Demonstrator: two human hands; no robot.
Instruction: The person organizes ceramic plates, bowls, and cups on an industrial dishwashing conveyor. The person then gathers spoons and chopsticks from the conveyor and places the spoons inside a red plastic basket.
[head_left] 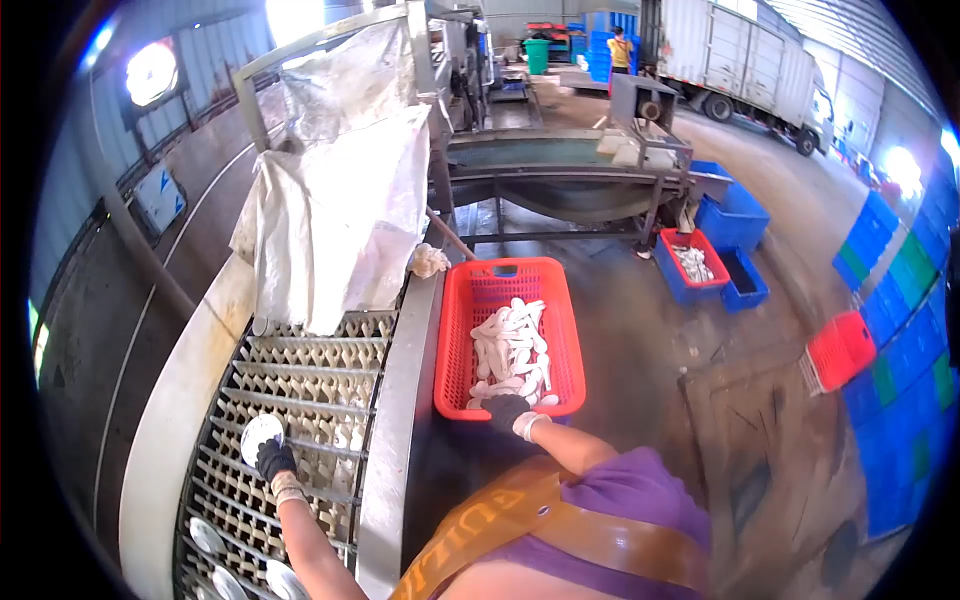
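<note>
My left hand, in a dark glove, is closed on the edge of a small round white dish over the pegged conveyor. Several more white dishes stand tilted among the pegs at the near end. My right hand, also gloved, reaches over the near end of a red plastic basket. It touches a heap of what look like white soup spoons. The fingers of this hand point down and are mostly hidden, so its grip does not show.
A metal ledge separates conveyor and basket. White sheeting hangs over the conveyor's far end. Beyond the basket stands a metal trough. Blue crates and another red basket are at right. Farther back are a person and a truck.
</note>
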